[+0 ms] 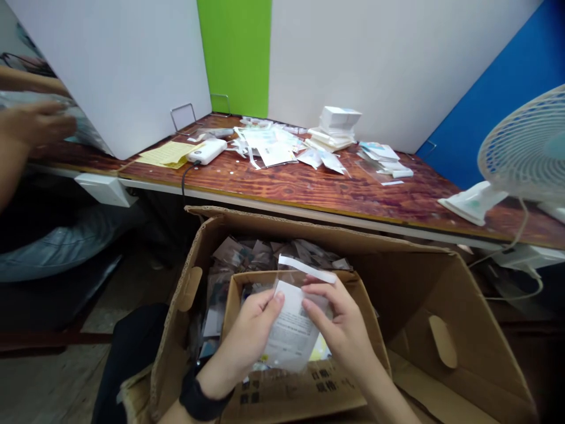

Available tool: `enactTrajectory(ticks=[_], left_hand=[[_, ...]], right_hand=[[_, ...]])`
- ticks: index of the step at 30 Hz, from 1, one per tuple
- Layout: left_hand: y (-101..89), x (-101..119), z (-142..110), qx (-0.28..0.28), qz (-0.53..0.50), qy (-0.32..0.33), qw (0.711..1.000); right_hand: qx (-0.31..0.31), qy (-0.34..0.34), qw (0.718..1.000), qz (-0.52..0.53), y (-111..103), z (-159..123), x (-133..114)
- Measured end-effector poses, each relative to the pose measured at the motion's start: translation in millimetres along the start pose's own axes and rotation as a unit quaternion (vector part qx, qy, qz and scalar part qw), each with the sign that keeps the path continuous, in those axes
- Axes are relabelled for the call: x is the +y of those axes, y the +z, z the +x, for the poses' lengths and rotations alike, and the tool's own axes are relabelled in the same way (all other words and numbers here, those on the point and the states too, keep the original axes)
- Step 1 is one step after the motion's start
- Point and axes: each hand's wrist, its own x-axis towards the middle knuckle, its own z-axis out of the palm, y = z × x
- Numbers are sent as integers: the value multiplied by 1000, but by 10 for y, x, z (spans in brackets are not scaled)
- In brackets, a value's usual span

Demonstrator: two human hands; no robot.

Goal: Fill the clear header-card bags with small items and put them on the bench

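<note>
We're steadying the clear bag point(291, 333) over the inner box point(304, 393), L hand point(251, 330) pinching its edge, R hand point(344, 324) curling near the white strip point(304, 269), pinch unclear, the next move prob. needing a firm L hold.

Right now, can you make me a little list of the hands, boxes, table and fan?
Left hand: holds a clear packet with printing showing
Right hand: touches the packet, near its white strip
Small box: inside the big box
Table: yellow papers, white device, white papers
Fan: at the table's right side
Other person: hand at far left
</note>
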Motion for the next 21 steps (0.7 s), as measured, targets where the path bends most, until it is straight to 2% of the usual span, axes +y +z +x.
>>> enactTrajectory(ticks=[6,9,11,13,15,17,21], left_hand=[[-52,-24,7,31,56,49,997],[-56,-34,10,54,99,76,991],[-37,-41,10,81,157,106,978],[-4,-51,2,102,233,137,957],[37,-68,-14,95,299,158,936],[75,-90,-36,66,343,170,922],[120,-132,-72,12,390,178,903]], right_hand=[[-15,-3,1000,-26,12,-36,13],[8,-39,995,-95,40,-45,15],[78,-101,975,-180,74,-54,19],[153,-177,937,-259,110,-60,20],[166,-234,915,-282,139,-58,17],[138,-248,925,-253,155,-47,15],[102,-204,959,-171,136,-24,20]])
